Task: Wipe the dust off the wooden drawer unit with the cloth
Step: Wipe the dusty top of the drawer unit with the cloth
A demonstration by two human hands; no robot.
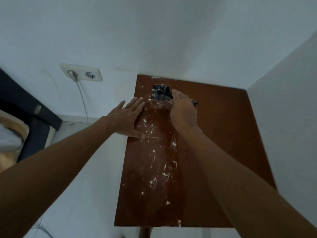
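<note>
The brown top of the wooden drawer unit [214, 134] fills the middle and right of the view, tucked into a corner of white walls. White dust specks [156, 162] run down its left-middle strip. A dark striped cloth [161, 93] lies bunched near the back edge. My right hand [183, 111] presses down on the cloth and grips it, with part of the cloth hidden under the palm. My left hand [128, 120] lies flat on the unit's left edge, fingers spread, holding nothing.
A double wall socket [81, 72] with a plugged-in white cable [82, 98] sits on the wall to the left. A dark blue bed frame [25, 103] and bedding are at the far left. A white wall [283, 100] borders the unit on the right.
</note>
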